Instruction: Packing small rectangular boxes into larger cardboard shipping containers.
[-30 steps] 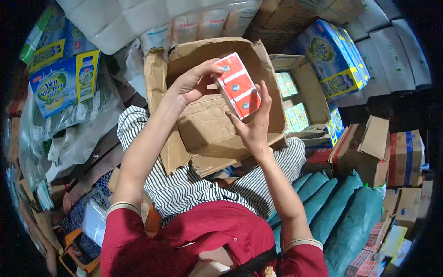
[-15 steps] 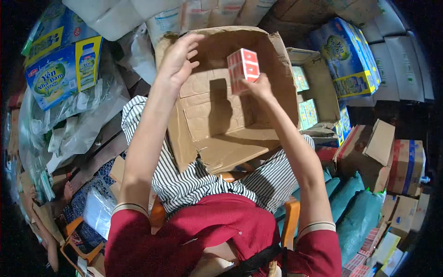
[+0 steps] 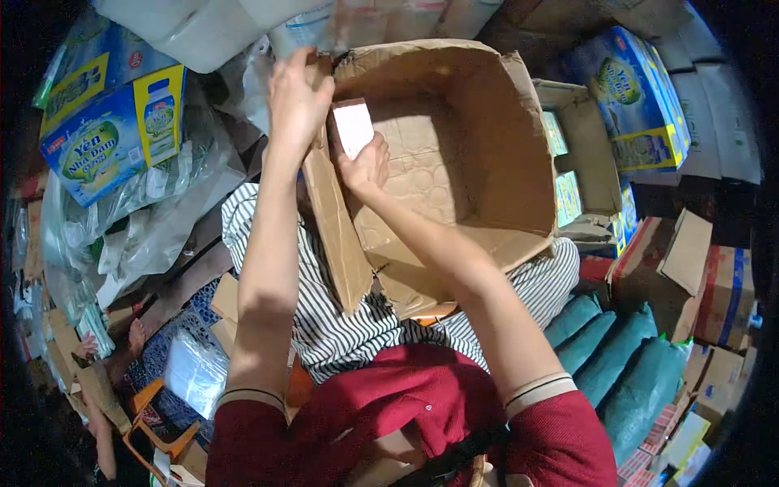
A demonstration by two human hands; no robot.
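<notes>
A worn cardboard box (image 3: 507, 138) rests open on my striped-trousered legs. My left hand (image 3: 296, 101) grips its upper left edge with bent fingers. Inside the box, against the left wall, my right hand (image 3: 365, 162) holds a small pack (image 3: 352, 122), with a pale face showing upward and fingers closed round its lower end. Just right of the large box, a smaller open carton (image 3: 592, 154) holds light green-patterned packs (image 3: 568, 195).
Blue-yellow cartons (image 3: 105, 138) (image 3: 629, 97) flank me at upper left and right. Plastic sheeting (image 3: 138, 227) lies at left, near another person's bare limbs (image 3: 101, 438). Teal sacks (image 3: 641, 390), brown cartons (image 3: 718, 292) and white bundles (image 3: 203, 28) crowd around.
The red pack moved from both hands into the box's left side in my right hand, turning pale face up. My left hand let go of it, opened, and moved onto the box's edge.
</notes>
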